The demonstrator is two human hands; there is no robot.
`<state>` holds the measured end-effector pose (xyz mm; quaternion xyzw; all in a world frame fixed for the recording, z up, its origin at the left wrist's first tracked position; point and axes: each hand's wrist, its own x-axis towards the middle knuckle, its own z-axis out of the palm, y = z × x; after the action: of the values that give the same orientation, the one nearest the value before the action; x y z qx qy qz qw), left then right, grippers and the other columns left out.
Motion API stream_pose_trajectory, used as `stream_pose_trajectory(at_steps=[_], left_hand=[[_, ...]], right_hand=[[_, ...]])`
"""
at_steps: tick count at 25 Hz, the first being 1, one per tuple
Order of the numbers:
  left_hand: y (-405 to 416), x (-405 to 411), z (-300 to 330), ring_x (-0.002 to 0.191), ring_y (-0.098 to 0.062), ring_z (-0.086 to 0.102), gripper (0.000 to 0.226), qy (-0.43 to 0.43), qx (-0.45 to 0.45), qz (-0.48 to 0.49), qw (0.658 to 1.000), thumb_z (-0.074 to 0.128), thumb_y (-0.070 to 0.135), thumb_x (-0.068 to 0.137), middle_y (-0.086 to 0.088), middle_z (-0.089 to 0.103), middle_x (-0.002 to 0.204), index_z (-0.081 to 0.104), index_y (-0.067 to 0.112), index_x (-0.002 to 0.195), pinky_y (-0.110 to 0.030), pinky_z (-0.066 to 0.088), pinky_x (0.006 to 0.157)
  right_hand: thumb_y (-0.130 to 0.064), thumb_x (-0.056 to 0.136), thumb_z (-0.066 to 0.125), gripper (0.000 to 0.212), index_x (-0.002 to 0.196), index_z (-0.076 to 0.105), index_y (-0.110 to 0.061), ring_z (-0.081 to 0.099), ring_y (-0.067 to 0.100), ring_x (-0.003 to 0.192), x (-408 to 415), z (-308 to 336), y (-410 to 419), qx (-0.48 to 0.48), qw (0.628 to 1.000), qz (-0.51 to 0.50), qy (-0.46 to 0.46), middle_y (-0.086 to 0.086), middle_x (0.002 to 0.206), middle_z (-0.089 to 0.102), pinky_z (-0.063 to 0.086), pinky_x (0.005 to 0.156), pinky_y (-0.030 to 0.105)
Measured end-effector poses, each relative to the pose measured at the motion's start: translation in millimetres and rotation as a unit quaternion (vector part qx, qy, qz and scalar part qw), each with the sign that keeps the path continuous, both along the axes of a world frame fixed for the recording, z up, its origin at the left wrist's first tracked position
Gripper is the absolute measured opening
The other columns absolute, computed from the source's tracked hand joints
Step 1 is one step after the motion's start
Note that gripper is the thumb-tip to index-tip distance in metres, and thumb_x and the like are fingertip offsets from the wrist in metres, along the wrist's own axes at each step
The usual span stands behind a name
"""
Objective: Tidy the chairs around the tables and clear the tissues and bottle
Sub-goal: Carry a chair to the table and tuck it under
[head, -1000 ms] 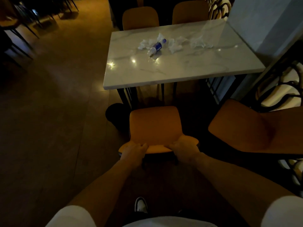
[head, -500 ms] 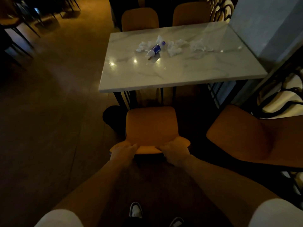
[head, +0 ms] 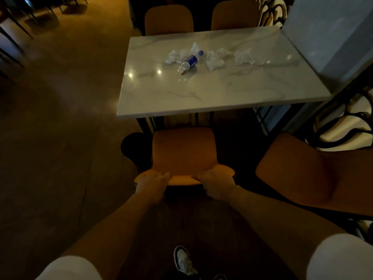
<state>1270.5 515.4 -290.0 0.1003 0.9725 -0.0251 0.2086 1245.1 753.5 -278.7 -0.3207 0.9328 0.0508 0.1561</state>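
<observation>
A: What's nearest?

B: At six o'clock, a white shoe (head: 183, 260) on the dark floor, with white sleeves at both lower corners. Both bare forearms reach forward from there.

A: And the hands?

B: The left hand (head: 152, 181) and right hand (head: 216, 180) each wrap over the top edge of the orange chair's (head: 182, 152) backrest, fingers curled around the rim, left hand toward the left end and right hand toward the right end.

A: Where does that chair sit?

B: At twelve o'clock from the hands, seat facing the marble table (head: 222, 93), its front edge just short of the tabletop's near edge. A dark round bin (head: 133, 146) stands at its nine o'clock. A second orange chair (head: 306, 174) is angled at three o'clock.

A: And on the table?

B: Toward the far side, a clear bottle (head: 191, 61) with a blue label lies on its side, crumpled tissues (head: 215, 59) scattered beside it on both sides. Beyond the far edge, two more orange chairs (head: 169, 20) stand side by side.
</observation>
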Motion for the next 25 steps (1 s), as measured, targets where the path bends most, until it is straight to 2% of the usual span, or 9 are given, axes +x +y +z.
stream_pose_trajectory(at_steps=[4, 5, 7, 9, 10, 15, 21, 25], left_hand=[[-8.6, -23.7, 2.0, 0.099, -0.019, 0.059, 0.044, 0.009, 0.017, -0.011, 1.000, 0.064, 0.018, 0.088, 0.004, 0.058, 0.112, 0.046, 0.031, 0.126, -0.038, 0.052, 0.080], [-10.1, -28.8, 3.4, 0.098, -0.019, 0.059, 0.043, 0.014, 0.022, -0.012, 1.000, 0.064, 0.018, 0.089, 0.004, 0.058, 0.111, 0.046, 0.031, 0.126, -0.037, 0.052, 0.079], [-12.8, -37.0, 5.2, 0.095, -0.019, 0.059, 0.042, 0.026, 0.027, -0.016, 0.999, 0.064, 0.019, 0.089, 0.003, 0.059, 0.109, 0.046, 0.030, 0.126, -0.036, 0.051, 0.075], [-15.7, -42.5, 5.4, 0.093, -0.019, 0.060, 0.039, 0.034, 0.029, -0.020, 0.999, 0.065, 0.021, 0.089, 0.003, 0.060, 0.106, 0.048, 0.029, 0.123, -0.035, 0.050, 0.076], [-17.2, -44.6, 4.7, 0.093, -0.018, 0.060, 0.038, 0.036, 0.033, -0.023, 0.999, 0.065, 0.021, 0.089, 0.003, 0.061, 0.105, 0.049, 0.029, 0.122, -0.036, 0.050, 0.077], [-23.7, -58.3, 5.1, 0.087, -0.017, 0.059, 0.037, 0.031, 0.049, -0.028, 0.998, 0.065, 0.021, 0.088, 0.003, 0.060, 0.102, 0.046, 0.027, 0.119, -0.035, 0.049, 0.074], [-25.8, -73.3, 4.7, 0.087, -0.018, 0.059, 0.037, 0.030, 0.046, -0.033, 0.998, 0.067, 0.021, 0.086, 0.004, 0.060, 0.099, 0.047, 0.028, 0.116, -0.037, 0.052, 0.075], [-24.8, -82.9, 7.4, 0.090, -0.018, 0.059, 0.039, 0.020, 0.039, -0.021, 0.999, 0.064, 0.018, 0.087, 0.004, 0.060, 0.102, 0.046, 0.028, 0.120, -0.033, 0.044, 0.069]], right_hand=[[-0.023, 0.101, 0.046, 0.050, 0.149, 0.035, -0.029, 0.034, 0.010, 0.059, -20.0, 11.1, -11.2, 0.002, 0.999, -0.016, 0.031, -0.005, 0.095, 0.059, 0.018, 0.049, 0.025], [-0.023, 0.101, 0.046, 0.051, 0.150, 0.034, -0.029, 0.036, 0.010, 0.061, -24.8, 14.1, -13.2, 0.000, 0.999, -0.021, 0.034, -0.004, 0.102, 0.061, 0.018, 0.050, 0.025], [-0.024, 0.101, 0.046, 0.052, 0.150, 0.034, -0.030, 0.054, 0.014, 0.083, -33.8, 14.6, -16.1, -0.003, 0.999, -0.025, 0.036, -0.003, 0.122, 0.062, 0.026, 0.059, 0.024], [-0.024, 0.099, 0.048, 0.053, 0.150, 0.034, -0.031, 0.058, 0.019, 0.107, -40.5, 9.9, -19.6, -0.008, 0.999, -0.035, 0.021, -0.003, 0.131, 0.059, 0.032, 0.069, 0.027], [-0.025, 0.099, 0.048, 0.054, 0.150, 0.033, -0.032, 0.057, 0.020, 0.111, -42.6, 7.8, -20.6, -0.010, 0.999, -0.042, 0.013, -0.003, 0.133, 0.058, 0.033, 0.073, 0.028], [-0.028, 0.099, 0.049, 0.052, 0.149, 0.036, -0.034, 0.057, 0.018, 0.113, -56.3, 2.4, -23.1, -0.029, 0.998, -0.051, 0.008, -0.005, 0.133, 0.059, 0.042, 0.084, 0.031], [-0.030, 0.096, 0.053, 0.054, 0.148, 0.038, -0.034, 0.061, 0.020, 0.106, -74.6, -11.0, -22.3, -0.035, 0.999, -0.038, 0.004, -0.005, 0.131, 0.061, 0.046, 0.075, 0.031], [-0.030, 0.095, 0.056, 0.055, 0.147, 0.037, -0.034, 0.062, 0.018, 0.105, -86.5, -16.1, -23.2, -0.035, 0.999, -0.033, 0.001, -0.006, 0.131, 0.061, 0.052, 0.080, 0.035]])
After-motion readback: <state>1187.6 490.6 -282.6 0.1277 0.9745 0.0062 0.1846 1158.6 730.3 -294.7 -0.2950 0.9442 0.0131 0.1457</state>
